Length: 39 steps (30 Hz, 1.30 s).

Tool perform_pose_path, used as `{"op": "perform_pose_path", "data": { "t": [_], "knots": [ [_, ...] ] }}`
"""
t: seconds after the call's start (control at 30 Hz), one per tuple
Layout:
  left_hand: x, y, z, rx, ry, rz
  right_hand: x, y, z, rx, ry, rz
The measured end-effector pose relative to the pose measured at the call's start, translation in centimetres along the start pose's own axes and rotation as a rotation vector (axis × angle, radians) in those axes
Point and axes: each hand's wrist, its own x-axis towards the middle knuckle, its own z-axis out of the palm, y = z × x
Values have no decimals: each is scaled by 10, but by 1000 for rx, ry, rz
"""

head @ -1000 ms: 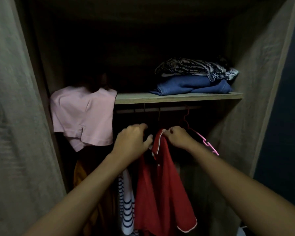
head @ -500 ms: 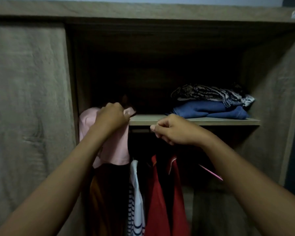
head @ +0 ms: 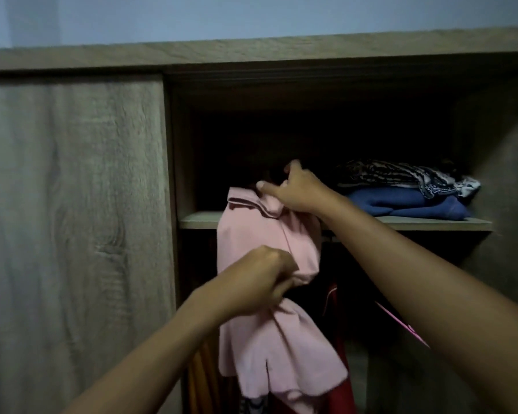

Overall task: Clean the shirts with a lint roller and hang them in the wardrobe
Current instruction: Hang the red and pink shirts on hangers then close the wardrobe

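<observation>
Head view: pink shirt (head: 263,249) being taken off the shelf (head: 198,220) edge, both hands on it.

Right hand (head: 299,192) pinches the collar at shelf level; left hand (head: 260,282) is closed on bunched fabric lower down, and the tail hangs in front of the red shirt (head: 331,297) inside the wardrobe (head: 72,204). Judgement: lift the collar clear of the shelf lip before pulling out, keep the lower grip so the hem does not snag hanging garments. No lint roller in view.
</observation>
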Motion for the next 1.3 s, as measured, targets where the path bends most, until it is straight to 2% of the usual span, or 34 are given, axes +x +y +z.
{"op": "perform_pose_path", "data": {
  "t": [0.13,0.23,0.3,0.37,0.43,0.5,0.6,0.7,0.83,0.97,1.03,1.13,1.2,1.23,1.3],
  "knots": [
    [-7,15,4,-83,-81,20,-2,-2,10,-168,-236,26],
    [-9,17,-10,-135,-48,-74,-3,8,15,-30,-164,-44],
    [-9,13,-24,-155,113,-184,-6,15,13,22,-74,-88],
    [-8,3,-37,-162,373,-307,-16,22,8,56,-22,-159],
    [-7,-9,-45,-170,541,-491,-30,28,2,97,1,-252],
    [-6,-19,-50,-167,542,-684,-48,33,-6,156,-32,-351],
    [-5,-24,-46,-233,375,-871,-83,34,-17,272,-129,-483],
    [-1,-17,-33,-510,252,-874,-116,32,-21,296,-144,-555],
    [3,-3,-19,-889,297,-897,-145,42,-22,263,-206,-552],
    [5,4,-10,-912,416,-904,-156,58,-39,302,-351,-450],
    [4,13,-4,-887,432,-832,-156,65,-49,421,-245,-374],
    [-1,38,-1,-861,398,-719,-147,78,-57,573,84,-243],
    [-2,51,-2,-845,371,-662,-142,90,-61,627,245,-122],
    [-2,56,-3,-829,365,-634,-140,96,-63,637,284,-62],
    [0,66,-6,-799,362,-591,-141,109,-68,670,256,30]
  ]
}}
